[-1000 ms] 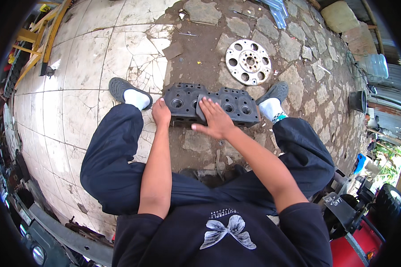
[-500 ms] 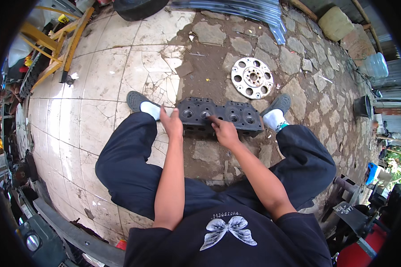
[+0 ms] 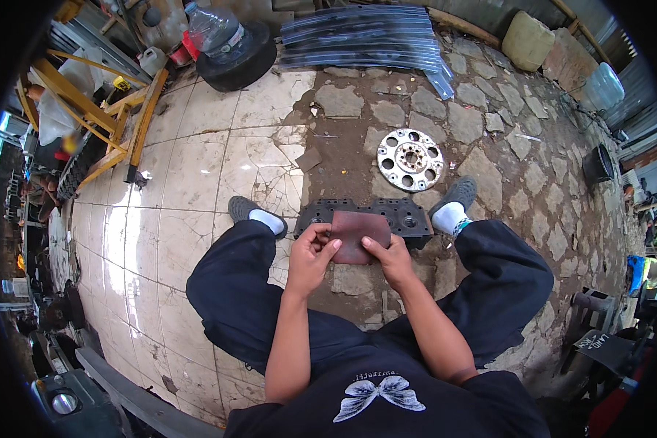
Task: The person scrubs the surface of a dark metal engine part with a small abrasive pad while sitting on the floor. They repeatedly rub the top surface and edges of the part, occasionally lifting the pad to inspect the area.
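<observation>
Largest before me is the dark grey, many-holed cast-metal block (image 3: 387, 213), lying flat on the stone paving between my two feet. I judge it heavy and rigid, something to lift only by its long ends with both palms under it; there is one of it.

Beyond it lies one silvery round metal disc with a ring of holes (image 3: 410, 159), flat on the dirt, apart from the block. It looks stiff and fairly heavy, easiest taken by its rim.

Smaller is the reddish-brown rectangular sheet (image 3: 358, 235), one only, which I hold just above the near edge of the block. I judge it light, thin and bendable, probably rough-faced and not slippery, best pinched at opposite edges so it stays flat.

My left hand (image 3: 310, 252) is closed on the sheet's left edge, fingers curled over it and thumb across the near face. My right hand (image 3: 390, 255) pinches its lower right edge, fingers partly bent. Two hands, both on the sheet.
</observation>
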### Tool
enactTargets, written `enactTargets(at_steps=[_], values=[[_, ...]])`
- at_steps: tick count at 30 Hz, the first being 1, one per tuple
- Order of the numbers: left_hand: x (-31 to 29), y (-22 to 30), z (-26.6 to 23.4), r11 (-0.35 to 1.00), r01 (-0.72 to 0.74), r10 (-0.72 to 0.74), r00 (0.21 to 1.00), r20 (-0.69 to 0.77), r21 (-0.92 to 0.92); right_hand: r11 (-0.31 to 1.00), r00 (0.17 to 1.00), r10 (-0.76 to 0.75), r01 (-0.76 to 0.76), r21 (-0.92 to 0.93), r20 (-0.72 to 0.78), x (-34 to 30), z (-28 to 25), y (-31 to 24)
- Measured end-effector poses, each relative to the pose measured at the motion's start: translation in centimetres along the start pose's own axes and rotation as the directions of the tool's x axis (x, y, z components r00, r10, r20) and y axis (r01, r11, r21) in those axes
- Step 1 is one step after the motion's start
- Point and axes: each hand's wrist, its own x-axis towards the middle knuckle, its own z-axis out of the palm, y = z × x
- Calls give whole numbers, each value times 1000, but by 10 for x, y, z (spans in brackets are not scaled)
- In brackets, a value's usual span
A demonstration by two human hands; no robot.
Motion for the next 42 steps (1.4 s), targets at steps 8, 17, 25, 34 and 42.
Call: enactTargets(at_steps=[8, 17, 25, 34, 42], values=[[-15, 14, 7, 991, 114, -108, 991, -80, 74, 975, 992, -127, 129, -181, 24, -9, 1, -18], [-17, -47, 20, 781, -51, 240, 945, -224, 623, 983, 983, -167, 160, -93, -72, 4, 3, 17], [-9, -109, 39, 978, 158, -157, 987, 20, -133, 892, 985, -156, 106, -440, -79, 16, -13, 53], [-12, -129, 38, 977, 201, -181, 956, -230, 66, 998, 998, 26, -22, -63, 50, 15, -21, 49], [24, -163, 34, 922, 357, -306, 910, -281, 152, 980, 943, -106, 46, -193, -315, 47, -52, 55]])
